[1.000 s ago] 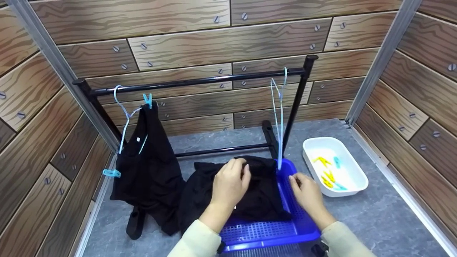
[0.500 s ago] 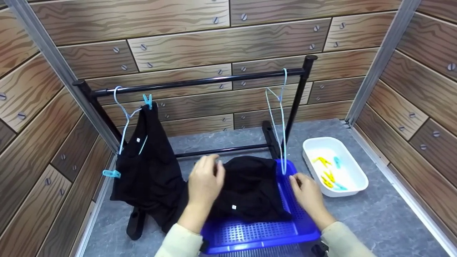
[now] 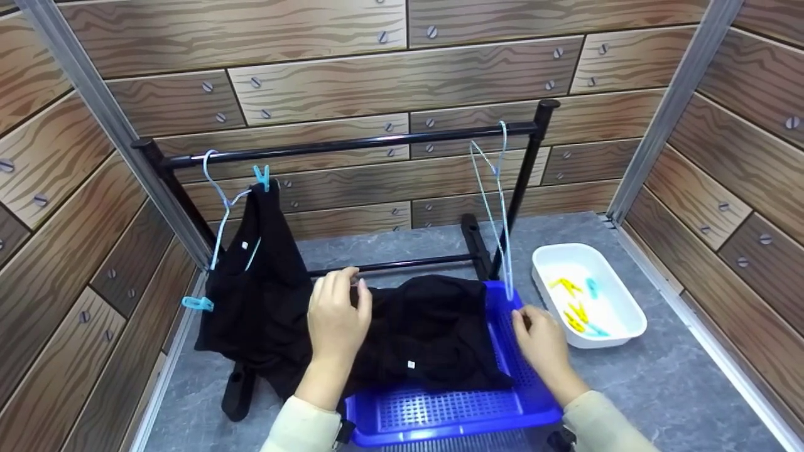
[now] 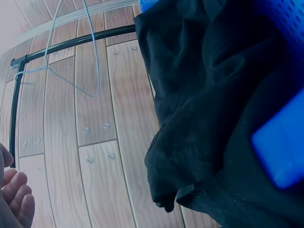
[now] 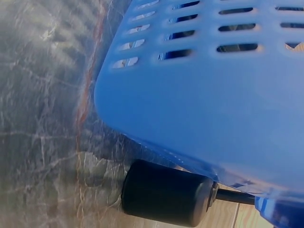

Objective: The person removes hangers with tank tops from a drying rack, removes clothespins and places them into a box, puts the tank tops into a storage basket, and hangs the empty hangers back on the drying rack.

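In the head view my left hand (image 3: 339,320) is over the left part of a black garment (image 3: 440,326), fingers loosely bent, nothing seen in its grasp. Its curled fingertips (image 4: 21,199) show at the left wrist view's edge. The garment, with a small white tag, lies across a blue plastic basket (image 3: 452,414). My right hand (image 3: 543,345) grips the basket's right rim, thumb on the inner side; its fingers are partly hidden. The right wrist view shows only the basket's slotted outer wall (image 5: 190,104), not the hand.
A black rack (image 3: 352,144) stands behind. At its left a black garment (image 3: 264,282) hangs on a wire hanger with blue clothespins (image 3: 198,304). A bare blue hanger (image 3: 505,238) hangs at its right. A white tub (image 3: 619,307) holds yellow and blue clothespins (image 3: 575,320).
My left hand has moved left across the garment, uncovering its tag and middle. The bare hanger has swung a little. My right hand has stayed at the basket rim.
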The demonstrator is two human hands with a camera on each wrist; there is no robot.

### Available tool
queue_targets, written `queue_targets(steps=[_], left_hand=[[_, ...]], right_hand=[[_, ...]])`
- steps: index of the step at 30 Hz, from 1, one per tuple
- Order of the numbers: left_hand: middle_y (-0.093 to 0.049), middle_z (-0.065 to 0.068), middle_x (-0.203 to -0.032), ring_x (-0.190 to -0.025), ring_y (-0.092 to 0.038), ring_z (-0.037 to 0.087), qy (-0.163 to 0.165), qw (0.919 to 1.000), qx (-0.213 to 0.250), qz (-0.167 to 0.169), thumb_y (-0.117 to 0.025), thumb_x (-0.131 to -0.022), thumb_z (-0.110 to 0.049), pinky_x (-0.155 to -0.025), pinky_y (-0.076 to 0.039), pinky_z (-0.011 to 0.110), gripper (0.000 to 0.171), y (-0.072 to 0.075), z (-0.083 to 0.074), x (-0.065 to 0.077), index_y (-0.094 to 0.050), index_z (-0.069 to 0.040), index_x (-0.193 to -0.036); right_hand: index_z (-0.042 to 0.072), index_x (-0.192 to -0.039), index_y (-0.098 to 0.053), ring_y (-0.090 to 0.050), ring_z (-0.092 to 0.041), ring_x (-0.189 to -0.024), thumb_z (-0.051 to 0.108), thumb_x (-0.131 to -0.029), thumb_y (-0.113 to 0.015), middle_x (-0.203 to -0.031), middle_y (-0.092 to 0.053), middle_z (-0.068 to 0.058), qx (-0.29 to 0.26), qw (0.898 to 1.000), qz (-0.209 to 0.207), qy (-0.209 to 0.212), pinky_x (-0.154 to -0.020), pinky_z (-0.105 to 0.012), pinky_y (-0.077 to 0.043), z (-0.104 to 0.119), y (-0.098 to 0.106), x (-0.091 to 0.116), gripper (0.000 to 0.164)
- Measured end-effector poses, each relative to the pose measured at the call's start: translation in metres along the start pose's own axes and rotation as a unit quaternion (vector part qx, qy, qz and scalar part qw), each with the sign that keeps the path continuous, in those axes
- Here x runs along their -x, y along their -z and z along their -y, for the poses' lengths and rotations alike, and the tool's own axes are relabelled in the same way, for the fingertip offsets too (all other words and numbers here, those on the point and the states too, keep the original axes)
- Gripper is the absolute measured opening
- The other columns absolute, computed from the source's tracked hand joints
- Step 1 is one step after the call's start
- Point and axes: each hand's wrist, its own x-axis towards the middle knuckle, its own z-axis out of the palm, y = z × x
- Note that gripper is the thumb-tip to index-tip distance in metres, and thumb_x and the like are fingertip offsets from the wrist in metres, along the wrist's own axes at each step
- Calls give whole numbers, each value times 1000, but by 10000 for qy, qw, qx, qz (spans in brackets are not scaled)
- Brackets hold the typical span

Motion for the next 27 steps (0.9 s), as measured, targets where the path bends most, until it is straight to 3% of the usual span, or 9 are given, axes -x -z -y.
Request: queue_targets(steps=[10,18,27], left_hand=[[-61,2,-85,-77,-53,24,214,9994,-138,-235,-61,-79,-16,-69,-40,36,17,9,13,-4,-65,-9,-95],[-61,3,-91,-84,-53,28,306,9984,-265,-404,-59,-81,-19,-70,-39,39,19,16,21,-8,-64,-9,-96],[-58,7,-113,-99,-51,32,448,9937,-708,-744,-59,-79,-22,-76,-36,45,31,28,33,-18,-62,-8,-106]], right_hand=[[8,-77,-60,-50,-26,-70,9,-75,-66,-74,-53,-5,175,9996,-94,-203,-66,-38,-38,-2,-1,-1,6],[-1,-100,-61,-53,-34,-90,6,-74,-66,-95,-56,-17,190,9992,188,-289,-80,-45,-41,-6,-2,1,27],[-7,-112,-58,-54,-39,-94,8,-79,-63,-103,-55,-23,185,9974,500,-480,-84,-49,-42,-5,1,-1,36]])
